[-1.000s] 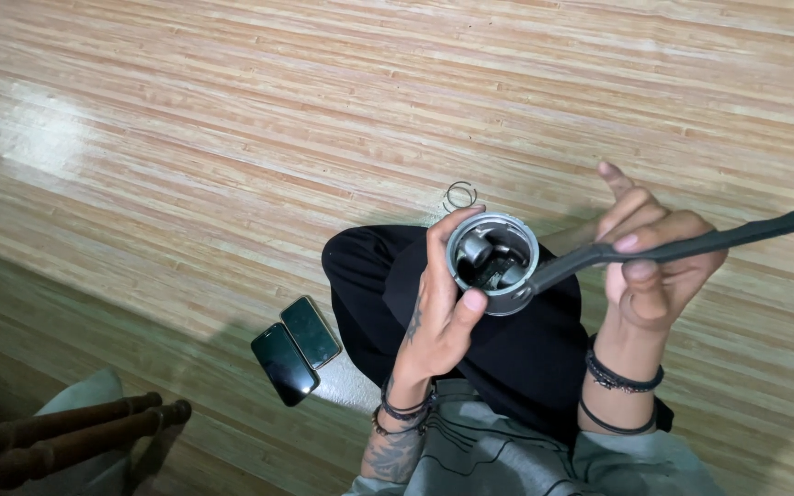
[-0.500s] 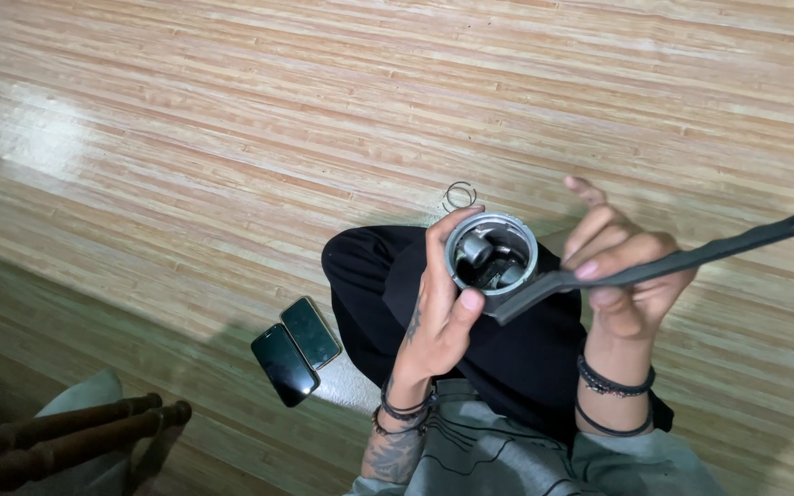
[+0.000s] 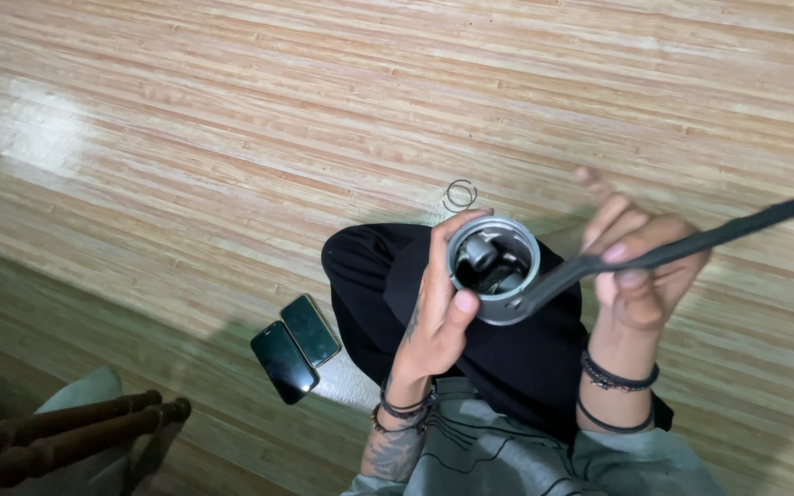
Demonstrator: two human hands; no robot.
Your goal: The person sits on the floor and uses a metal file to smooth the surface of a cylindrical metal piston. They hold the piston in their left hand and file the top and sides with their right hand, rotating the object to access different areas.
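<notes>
My left hand [image 3: 441, 303] grips a round grey metal piston [image 3: 494, 268], hollow side up, with dark parts inside it. My right hand [image 3: 640, 266] holds a long dark metal rod [image 3: 691, 246] between thumb and fingers; its near end rests against the piston's rim on the right. Both hands are above my black-trousered crossed legs [image 3: 388, 276]. Two thin metal rings [image 3: 459, 194] lie on the wooden floor just beyond my knee.
Two dark phones [image 3: 294, 344] lie side by side on the floor to my left. Dark wooden chair legs [image 3: 66, 427] and a pale cushion [image 3: 75, 395] sit at the lower left. Striped wooden floor [image 3: 232, 119] spreads all around.
My right hand has slid leftward and lower along the rod, and the rod's near end has dropped from the piston's opening to its right rim. The left hand keeps the piston still.
</notes>
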